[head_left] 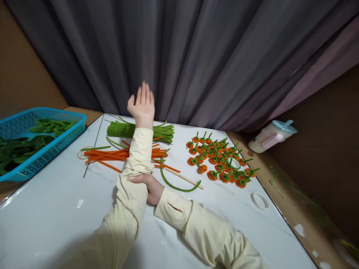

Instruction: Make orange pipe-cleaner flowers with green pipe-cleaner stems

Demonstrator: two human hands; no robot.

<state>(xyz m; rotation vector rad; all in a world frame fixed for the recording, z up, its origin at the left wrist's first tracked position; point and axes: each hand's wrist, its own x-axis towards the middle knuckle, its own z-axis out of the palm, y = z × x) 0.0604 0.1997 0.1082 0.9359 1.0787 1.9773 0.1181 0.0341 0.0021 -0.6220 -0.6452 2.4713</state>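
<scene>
My left hand is raised above the far edge of the table, fingers stretched out and holding nothing. Wrapped round the left forearm's cream sleeve is my right hand, its thumb on top and its other fingers hidden behind the arm. Beyond the forearm lies a bundle of green fuzzy stems. Orange fuzzy stems pass beneath the left arm. A curved green stem and a thin wooden stick rest just past my right hand.
Many small orange pieces with green stems cover the table's right side. A white ring lies near them. At the right stands a lidded cup. A blue basket at the left holds green loops. A grey curtain hangs behind.
</scene>
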